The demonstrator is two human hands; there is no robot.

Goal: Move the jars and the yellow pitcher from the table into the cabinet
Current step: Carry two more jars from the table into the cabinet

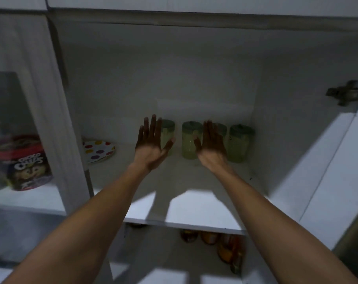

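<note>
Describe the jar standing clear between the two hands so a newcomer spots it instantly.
Look into the open cabinet, at the row of four green-lidded jars at the shelf's back. Second from the left, this jar is the only one fully visible between the left hand and right hand.

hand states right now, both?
Left hand: open, fingers spread, holding nothing.
Right hand: open, holding nothing, in front of the jars.

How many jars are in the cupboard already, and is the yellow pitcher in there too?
Done: four green-lidded jars stand in a row at the back of the cabinet shelf. In hand: nothing; the left hand and right hand are both open and empty in front of the jars. Left: no yellow pitcher shows in the cabinet, and the table is out of view, so the pitcher probably remains to be moved.
</note>
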